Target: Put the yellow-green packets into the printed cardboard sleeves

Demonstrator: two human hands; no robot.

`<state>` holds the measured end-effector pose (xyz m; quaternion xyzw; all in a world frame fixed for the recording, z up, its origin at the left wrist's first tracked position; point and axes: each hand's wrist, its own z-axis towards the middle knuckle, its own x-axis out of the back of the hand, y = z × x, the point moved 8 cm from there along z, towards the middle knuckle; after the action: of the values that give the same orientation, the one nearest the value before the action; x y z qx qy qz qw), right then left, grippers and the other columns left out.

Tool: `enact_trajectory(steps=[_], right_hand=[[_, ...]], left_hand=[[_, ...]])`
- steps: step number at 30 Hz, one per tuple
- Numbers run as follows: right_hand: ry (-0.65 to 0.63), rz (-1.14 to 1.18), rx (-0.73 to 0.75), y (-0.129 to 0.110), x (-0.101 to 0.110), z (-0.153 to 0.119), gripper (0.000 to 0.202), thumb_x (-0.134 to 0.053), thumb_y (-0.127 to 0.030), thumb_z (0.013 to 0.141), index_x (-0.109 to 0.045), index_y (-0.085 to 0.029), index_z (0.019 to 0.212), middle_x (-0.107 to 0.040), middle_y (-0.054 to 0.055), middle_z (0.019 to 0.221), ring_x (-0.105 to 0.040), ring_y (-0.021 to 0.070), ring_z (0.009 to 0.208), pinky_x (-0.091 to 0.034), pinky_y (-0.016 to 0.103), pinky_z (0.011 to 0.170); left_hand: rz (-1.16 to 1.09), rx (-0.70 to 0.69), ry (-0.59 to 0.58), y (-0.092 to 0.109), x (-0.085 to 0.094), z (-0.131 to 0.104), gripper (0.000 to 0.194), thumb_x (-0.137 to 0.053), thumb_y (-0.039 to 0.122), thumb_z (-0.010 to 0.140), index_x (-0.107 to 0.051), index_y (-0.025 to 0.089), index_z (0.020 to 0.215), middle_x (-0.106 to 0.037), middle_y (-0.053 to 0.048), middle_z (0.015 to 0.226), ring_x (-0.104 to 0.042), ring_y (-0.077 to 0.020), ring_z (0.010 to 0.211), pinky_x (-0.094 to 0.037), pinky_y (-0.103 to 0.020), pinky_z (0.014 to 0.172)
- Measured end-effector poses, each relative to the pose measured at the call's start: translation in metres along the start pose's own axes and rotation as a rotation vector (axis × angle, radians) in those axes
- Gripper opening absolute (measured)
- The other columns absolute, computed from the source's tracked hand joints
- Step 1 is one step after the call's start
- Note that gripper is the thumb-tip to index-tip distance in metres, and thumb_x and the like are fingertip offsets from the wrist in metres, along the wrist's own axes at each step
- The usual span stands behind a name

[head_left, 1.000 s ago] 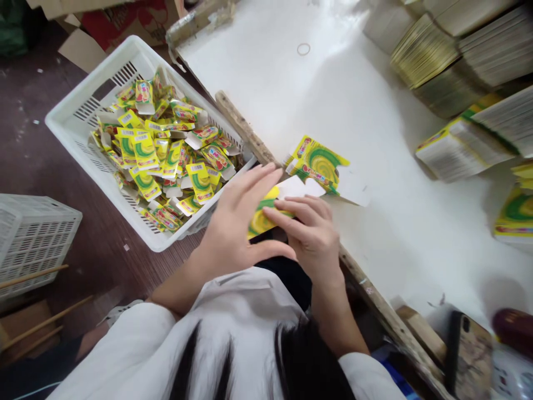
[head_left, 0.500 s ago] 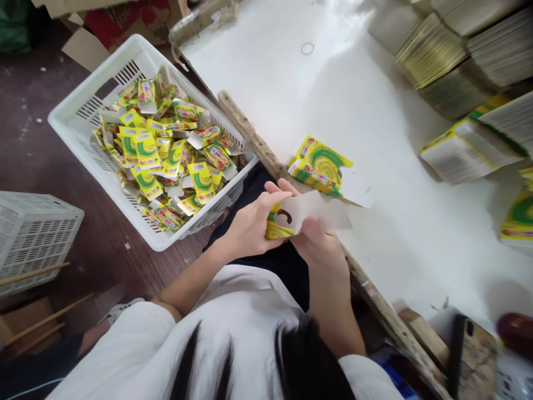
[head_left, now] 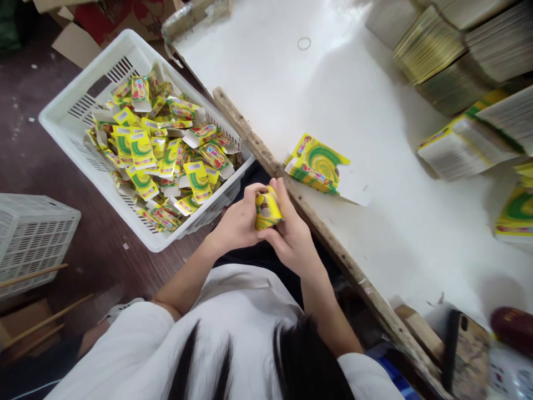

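Between both hands, just off the table's wooden edge, is a small yellow and green cardboard box (head_left: pixel 267 210). My left hand (head_left: pixel 240 223) curls its fingers round the box from the left. On the other side my right hand (head_left: pixel 290 230) presses against it, with the thumb below and the fingers along its far side. Beyond my fingertips a stack of flat yellow-green cartons (head_left: pixel 318 164) lies on the white table (head_left: pixel 366 250), a white flap sticking out to the right. Left of my hands stands a white plastic basket (head_left: pixel 152 240) heaped with small yellow boxes (head_left: pixel 142 149).
Bundled carton stacks (head_left: pixel 433 47) stand at the table's far right. A rubber band (head_left: pixel 304 43) lies on the tabletop. A phone (head_left: pixel 468 353) rests at the lower right. Another white crate (head_left: pixel 37 239) sits on the floor at left. A wooden strip (head_left: pixel 250 133) borders the table.
The white flap that stuck out from the box is folded in, so the box looks closed. My right hand has moved left and wraps its side. The view has shifted slightly.
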<state>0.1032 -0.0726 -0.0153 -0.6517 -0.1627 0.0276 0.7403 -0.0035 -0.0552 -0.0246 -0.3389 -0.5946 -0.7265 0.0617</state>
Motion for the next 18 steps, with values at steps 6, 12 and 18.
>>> enact_trajectory(steps=[6,12,18], right_hand=[[0.135,-0.258,0.081,-0.012,0.013,0.001,0.050,-0.049,-0.013,0.101,-0.062,-0.036,0.143,-0.061,0.004,0.153,-0.062,0.0221,0.138,-0.053,0.041,0.115],[0.041,-0.319,0.088,-0.001,0.014,0.007,0.045,-0.064,-0.022,0.097,-0.064,-0.032,0.142,-0.058,0.008,0.155,-0.062,0.0276,0.137,-0.054,0.046,0.114],[-0.131,-0.326,0.090,-0.004,0.021,0.008,0.032,-0.064,-0.022,0.097,-0.075,-0.030,0.126,-0.053,0.009,0.160,-0.059,0.0284,0.141,-0.053,0.046,0.114]], left_hand=[[0.080,0.074,0.148,-0.008,0.015,-0.002,0.076,-0.075,0.022,0.070,-0.035,0.023,0.135,-0.056,-0.013,0.131,-0.066,-0.0292,0.113,-0.057,-0.041,0.088],[0.254,0.013,0.117,-0.001,0.042,-0.004,0.049,-0.075,0.022,0.075,-0.057,0.021,0.120,-0.070,-0.008,0.113,-0.067,-0.0279,0.108,-0.053,-0.042,0.094],[0.286,-0.014,0.110,0.004,0.048,-0.006,0.054,-0.080,0.027,0.075,-0.059,0.019,0.125,-0.073,-0.009,0.117,-0.069,-0.0274,0.109,-0.053,-0.041,0.095]])
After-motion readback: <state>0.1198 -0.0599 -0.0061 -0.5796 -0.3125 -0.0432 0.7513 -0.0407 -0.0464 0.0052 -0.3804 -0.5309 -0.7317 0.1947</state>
